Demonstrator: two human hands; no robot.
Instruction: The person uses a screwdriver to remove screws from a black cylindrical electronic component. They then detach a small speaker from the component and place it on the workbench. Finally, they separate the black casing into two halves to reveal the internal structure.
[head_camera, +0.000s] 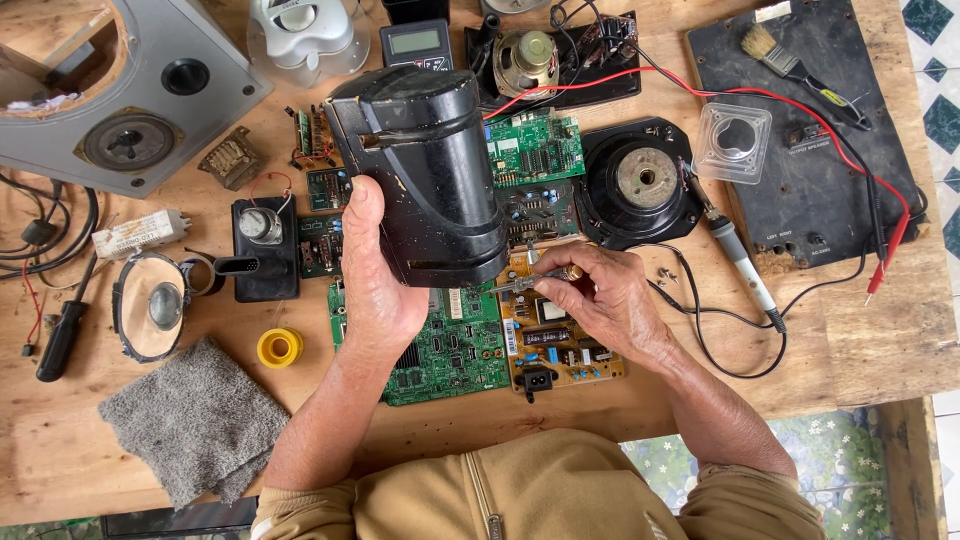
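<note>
My left hand (377, 280) grips a black plastic housing (425, 170) from its left side and holds it upright above the boards. My right hand (600, 295) pinches a thin screwdriver (520, 284) whose tip points left at the lower edge of the housing. Under both hands lie a green circuit board (450, 355) and a yellow-brown circuit board (560, 345).
On the wooden table (850, 340) lie a soldering iron (738, 255), a black round speaker (640, 180), a grey cloth (195, 420), a yellow tape roll (279, 347), a black-handled screwdriver (62, 335), a grey speaker panel (120, 90), a paintbrush (795, 65) and red and black test leads (885, 240).
</note>
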